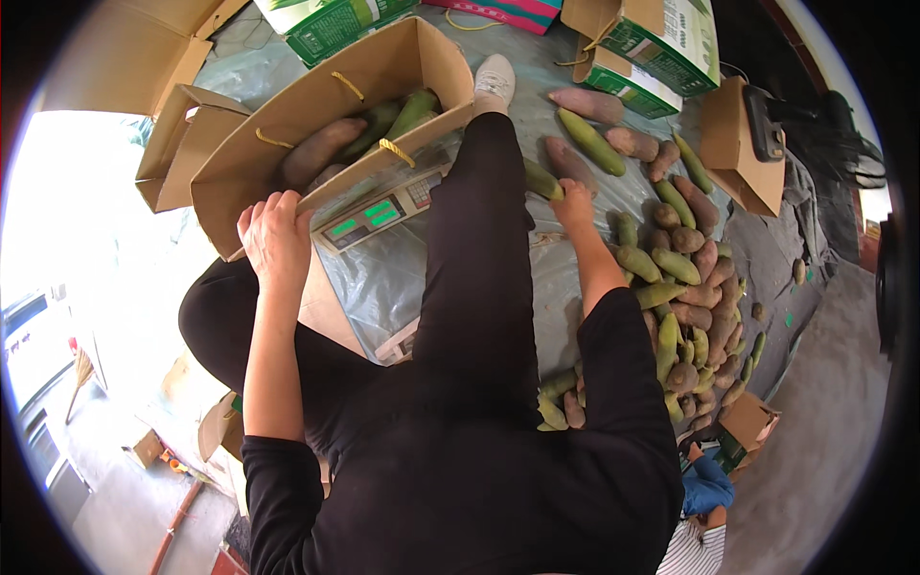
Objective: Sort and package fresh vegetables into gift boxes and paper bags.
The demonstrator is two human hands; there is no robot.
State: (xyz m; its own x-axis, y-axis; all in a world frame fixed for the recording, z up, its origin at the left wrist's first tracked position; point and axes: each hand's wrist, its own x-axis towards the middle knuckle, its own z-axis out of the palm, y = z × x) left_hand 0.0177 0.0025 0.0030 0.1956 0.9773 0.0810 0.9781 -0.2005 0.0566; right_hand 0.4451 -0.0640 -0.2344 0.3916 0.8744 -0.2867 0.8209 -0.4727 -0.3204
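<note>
My left hand [276,238] is closed on the near left rim of an open cardboard box [216,206], fingers over its edge. The box has yellow rope handles, and inside lie green radishes [414,113] and brownish-pink root vegetables [321,151]. It sits by a digital scale [369,220] with a lit green display; its underside is hidden, so I cannot tell whether it rests on it. To the right of my leg, my right hand [575,206] is closed on the end of a long green radish [540,179], whose far end is partly hidden behind my leg.
A big heap of green and brownish-pink roots [704,316] covers the plastic sheet at the right. Green cartons [661,43] stand at the back. A cardboard box [743,153] is at the far right, another [187,144] at the left. A person in a striped top [700,548] is at lower right.
</note>
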